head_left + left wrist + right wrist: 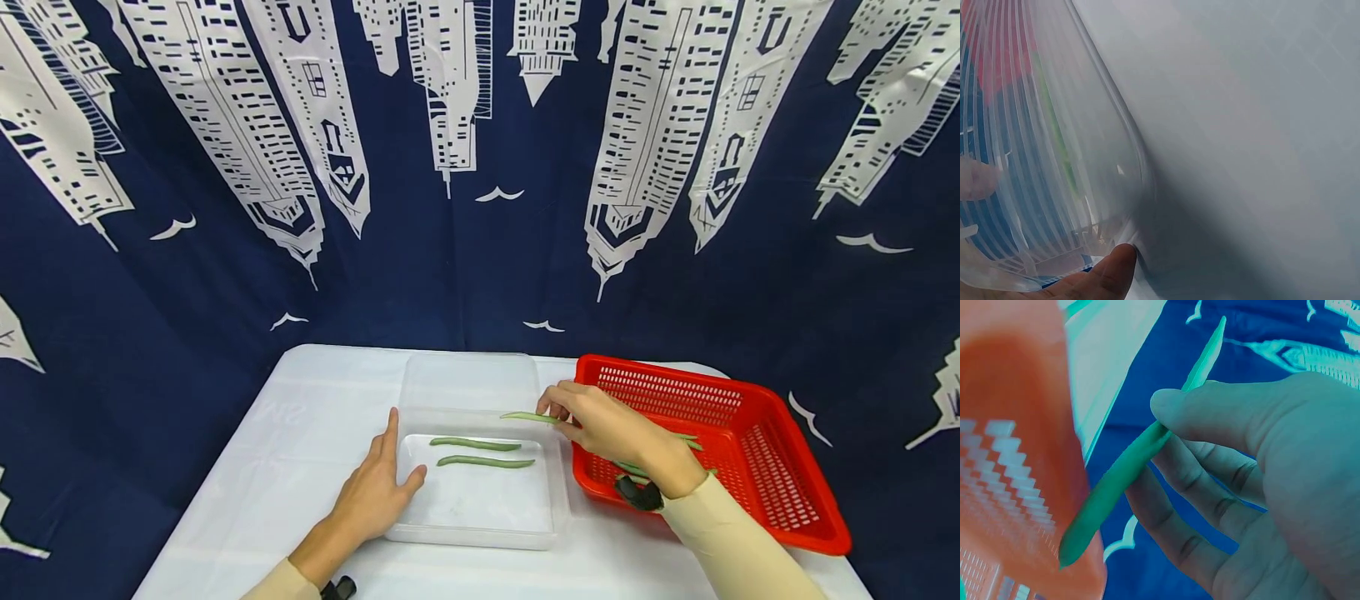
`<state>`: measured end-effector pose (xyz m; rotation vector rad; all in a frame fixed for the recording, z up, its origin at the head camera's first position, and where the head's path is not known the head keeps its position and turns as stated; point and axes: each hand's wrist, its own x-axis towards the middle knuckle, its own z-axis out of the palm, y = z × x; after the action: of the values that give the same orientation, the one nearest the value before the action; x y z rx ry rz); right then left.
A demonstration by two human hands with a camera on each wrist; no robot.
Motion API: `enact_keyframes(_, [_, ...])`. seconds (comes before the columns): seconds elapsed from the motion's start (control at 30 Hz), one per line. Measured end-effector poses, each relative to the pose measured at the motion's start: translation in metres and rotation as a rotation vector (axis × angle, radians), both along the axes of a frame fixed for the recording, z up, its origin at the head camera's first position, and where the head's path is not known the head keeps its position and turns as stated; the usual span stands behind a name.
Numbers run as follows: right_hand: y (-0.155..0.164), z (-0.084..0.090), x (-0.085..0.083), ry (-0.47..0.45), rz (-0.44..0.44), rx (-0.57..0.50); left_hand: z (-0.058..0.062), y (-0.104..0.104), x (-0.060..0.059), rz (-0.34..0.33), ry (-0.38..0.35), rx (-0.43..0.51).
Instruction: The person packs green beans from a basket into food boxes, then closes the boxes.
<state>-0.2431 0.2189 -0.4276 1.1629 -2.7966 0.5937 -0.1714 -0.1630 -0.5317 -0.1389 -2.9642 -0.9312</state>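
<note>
On the white table [300,450] we see a clear plastic container [480,508] holding two green beans [480,452], lying side by side on its floor, both running left to right. Just right of it sits a red basket [757,450] with a perforated wall, and we catch a few more beans [637,469] inside it, partly hidden behind the wrist. Our right hand [600,423] hovers over the container's far right corner, at the basket's near rim, thumb and fingers pinching a single bean [528,417] by its right end. That bean lies nearly level, long axis left to right, its free tapered tip pointing left over the container. It looks slim, smooth, gently curved and pale green. Our left hand [375,492] rests flat on the table, fingers straight, thumb touching the container's left edge, gripping nothing. From the left wrist view we see only a fingertip at the container's clear ribbed corner
</note>
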Motion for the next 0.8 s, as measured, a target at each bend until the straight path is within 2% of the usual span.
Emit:
enact_keyframes(0.27, [-0.029,0.002,0.004,0.008,0.078,-0.001,0.0,0.0,0.0,0.012,-0.005,0.004])
enact_keyframes(0.8, [-0.067,-0.006,0.009,-0.068,0.095,0.03,0.003,0.001,0.002,0.02,-0.002,0.019])
